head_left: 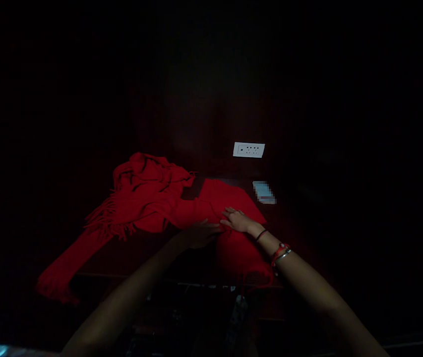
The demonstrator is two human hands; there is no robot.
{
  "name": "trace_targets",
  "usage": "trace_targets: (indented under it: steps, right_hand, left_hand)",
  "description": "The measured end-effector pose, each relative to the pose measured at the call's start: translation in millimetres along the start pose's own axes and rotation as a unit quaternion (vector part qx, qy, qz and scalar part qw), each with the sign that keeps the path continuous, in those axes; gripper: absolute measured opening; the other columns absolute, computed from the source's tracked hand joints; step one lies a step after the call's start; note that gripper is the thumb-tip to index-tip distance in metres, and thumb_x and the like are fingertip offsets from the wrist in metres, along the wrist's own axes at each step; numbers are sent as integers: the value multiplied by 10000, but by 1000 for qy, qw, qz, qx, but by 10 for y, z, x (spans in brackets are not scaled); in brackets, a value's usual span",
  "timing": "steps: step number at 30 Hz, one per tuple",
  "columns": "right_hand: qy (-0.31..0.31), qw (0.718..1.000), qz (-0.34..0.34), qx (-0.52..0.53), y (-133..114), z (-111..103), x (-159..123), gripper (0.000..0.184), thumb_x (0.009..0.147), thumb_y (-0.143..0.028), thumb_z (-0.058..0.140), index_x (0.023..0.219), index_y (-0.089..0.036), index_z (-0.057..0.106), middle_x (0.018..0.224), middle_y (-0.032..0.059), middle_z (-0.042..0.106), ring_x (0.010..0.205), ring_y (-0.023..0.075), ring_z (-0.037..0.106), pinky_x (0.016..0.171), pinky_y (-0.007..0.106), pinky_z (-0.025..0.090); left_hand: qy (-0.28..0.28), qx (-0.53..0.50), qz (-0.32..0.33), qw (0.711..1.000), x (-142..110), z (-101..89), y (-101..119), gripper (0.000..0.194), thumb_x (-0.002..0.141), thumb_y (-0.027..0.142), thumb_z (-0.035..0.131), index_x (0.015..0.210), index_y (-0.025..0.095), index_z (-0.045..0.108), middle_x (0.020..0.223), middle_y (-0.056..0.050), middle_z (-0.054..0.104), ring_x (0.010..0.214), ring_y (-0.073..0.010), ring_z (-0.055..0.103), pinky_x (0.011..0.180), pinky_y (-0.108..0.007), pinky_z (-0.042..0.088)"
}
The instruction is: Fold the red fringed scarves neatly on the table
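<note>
A red fringed scarf (181, 210) lies across a dark surface, bunched on the left and spread flatter on the right. One fringed end hangs at the lower left, and another part drapes at the front edge. My right hand (236, 220) rests on the flatter part, palm down with the fingers spread. Beside it, my left hand (201, 235) reaches to the scarf's near side with its fingers stretched out. Shadow hides part of the left hand, so its exact contact with the cloth is unclear.
A white wall socket (249, 149) is on the dark wall behind. A blurred-out light rectangular item (264, 192) lies right of the scarf. Below the front edge are dim objects I cannot make out. Most of the surroundings are very dark.
</note>
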State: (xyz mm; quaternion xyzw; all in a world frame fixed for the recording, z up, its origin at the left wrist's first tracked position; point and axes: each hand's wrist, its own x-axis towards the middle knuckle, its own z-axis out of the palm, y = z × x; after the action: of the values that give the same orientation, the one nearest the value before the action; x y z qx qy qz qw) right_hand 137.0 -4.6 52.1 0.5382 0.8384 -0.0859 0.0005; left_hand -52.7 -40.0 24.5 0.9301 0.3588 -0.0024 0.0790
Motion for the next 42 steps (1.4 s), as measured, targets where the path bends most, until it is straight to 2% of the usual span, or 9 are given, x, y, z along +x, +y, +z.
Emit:
trace_targets:
  steps: [2, 5, 8, 13, 15, 20, 28, 36, 42]
  right_hand:
    - [-19, 999, -33, 25, 18, 109, -86, 545, 830, -486, 196, 1276, -190, 296, 1344, 89, 244, 1229, 222, 178, 969, 406, 174]
    - [22, 999, -5, 28, 137, 171, -165, 555, 825, -511, 70, 1312, -263, 168, 1377, 34, 152, 1248, 220, 83, 973, 471, 92]
    - [21, 999, 46, -13, 261, 220, -192, 570, 800, -560, 103, 1312, -311, 121, 1391, 11, 71, 1246, 267, 14, 959, 509, 57]
    - [-43, 994, 97, -25, 265, 275, -126, 641, 745, -640, 97, 1309, -336, 74, 1395, 15, 17, 1233, 319, -10, 948, 520, 65]
    - [-51, 991, 124, -26, 208, 259, -47, 683, 724, -664, 99, 1313, -320, 67, 1395, 27, 9, 1228, 334, -22, 939, 538, 56]
    - [-40, 982, 186, -6, 126, 255, 136, 723, 713, -675, 91, 1319, -285, 42, 1393, 47, -36, 1219, 351, -53, 931, 548, 24]
    - [-62, 969, 240, -8, 157, 259, 149, 774, 696, -690, 101, 1326, -243, 41, 1389, 76, -50, 1209, 381, -50, 906, 578, 14]
    - [-21, 980, 199, 16, 160, 228, 127, 761, 723, -661, 87, 1330, -203, 88, 1389, 95, 13, 1228, 339, -3, 924, 549, 54]
    - [15, 990, 142, -6, 472, 125, 35, 690, 776, -587, 78, 1318, -170, 175, 1380, 85, 121, 1238, 280, 65, 947, 477, 124]
  left_hand:
    - [59, 5, -22, 998, -57, -61, -168, 366, 856, 240, 240, 1170, 240, 428, 1237, -29, 420, 1132, -162, 360, 951, -333, 266]
    - [114, 44, -173, 977, -118, -43, -417, 387, 849, 361, 263, 1201, 265, 392, 1320, -45, 295, 1194, -251, 253, 930, -459, 241]
    - [47, 29, -296, 953, -163, 54, -564, 541, 789, 541, 269, 1284, 329, 219, 1376, -45, 136, 1211, -359, 130, 876, -579, 192]
    - [-27, 12, -360, 932, -132, 15, -496, 627, 733, 609, 293, 1291, 349, 177, 1376, -47, 135, 1183, -415, 156, 845, -573, 231]
    - [-24, 23, -354, 934, -19, -72, -384, 626, 744, 585, 308, 1292, 292, 228, 1359, -85, 188, 1176, -408, 188, 854, -549, 244]
    - [97, 43, -263, 959, 375, -107, -175, 597, 793, 551, 218, 1304, 244, 202, 1376, -60, 135, 1228, -316, 99, 932, -491, 187]
    - [29, -2, -292, 956, 331, 154, -316, 652, 733, 630, 251, 1301, 326, 156, 1381, -22, 114, 1219, -369, 55, 905, -583, 106]
    - [112, 21, -230, 966, 705, 13, -175, 506, 834, 429, 195, 1300, 234, 210, 1386, -40, 79, 1246, -259, 53, 949, -499, 144]
    - [78, -5, -211, 974, 861, 142, -193, 550, 825, 491, 192, 1306, 223, 190, 1376, -48, 133, 1232, -261, 145, 940, -468, 195]
